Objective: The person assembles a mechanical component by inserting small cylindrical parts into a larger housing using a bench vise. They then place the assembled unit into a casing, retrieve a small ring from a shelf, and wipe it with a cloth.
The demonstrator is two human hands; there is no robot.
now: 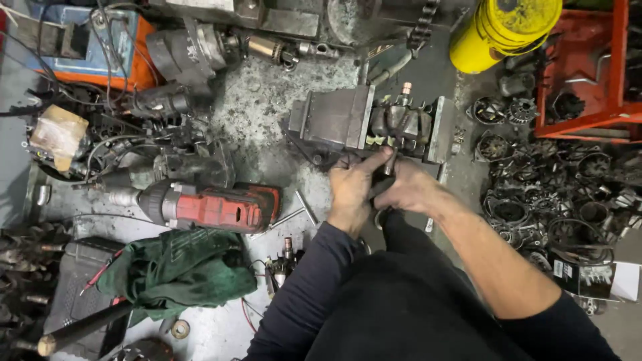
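A grey bench vise [334, 119] stands on the workbench, and a rotor [400, 120] with claw-shaped poles is clamped in its jaws. My left hand [353, 187] and my right hand [409, 188] meet just below the vise. Both wrap around a dark tool handle [388, 166] that points up toward the rotor. The tool's tip is hidden between my fingers and the rotor.
A red and black cordless power tool [214, 206] lies left of my hands, with a green cloth [177, 271] below it. A thin metal T-bar [297, 212] lies between them. A yellow canister [501, 30] and red tray [588, 67] sit upper right; several greasy motor parts [535, 200] crowd the right.
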